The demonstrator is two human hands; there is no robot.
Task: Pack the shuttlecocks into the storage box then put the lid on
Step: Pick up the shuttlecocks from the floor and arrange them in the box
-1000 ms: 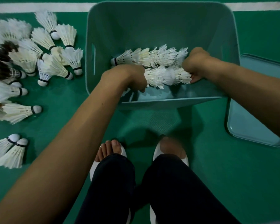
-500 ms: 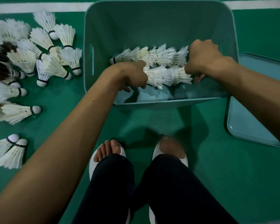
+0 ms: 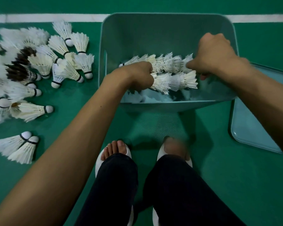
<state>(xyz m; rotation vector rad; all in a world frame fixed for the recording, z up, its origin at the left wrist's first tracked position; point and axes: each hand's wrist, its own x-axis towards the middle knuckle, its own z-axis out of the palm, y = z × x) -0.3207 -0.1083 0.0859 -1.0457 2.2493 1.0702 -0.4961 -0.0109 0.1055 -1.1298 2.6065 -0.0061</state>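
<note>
A teal storage box (image 3: 168, 25) stands open on the green floor. Inside it lie two rows of nested white shuttlecocks, a far row (image 3: 167, 62) and a near row (image 3: 175, 81). My left hand (image 3: 137, 75) is inside the box and grips the left end of the near row. My right hand (image 3: 214, 54) is curled over the right end of the far row, its fingertips hidden. The teal lid (image 3: 252, 128) lies flat on the floor to the right of the box. Loose shuttlecocks (image 3: 39, 66) are heaped on the floor to the left.
A pair of shuttlecocks (image 3: 18, 146) lies apart at lower left. My legs and white slippers (image 3: 114, 154) stand just in front of the box. A white court line (image 3: 47, 17) runs behind the box.
My right hand has lifted from the end of the near row and moved up to the far row. My left hand keeps its grip, and the view has shifted slightly.
</note>
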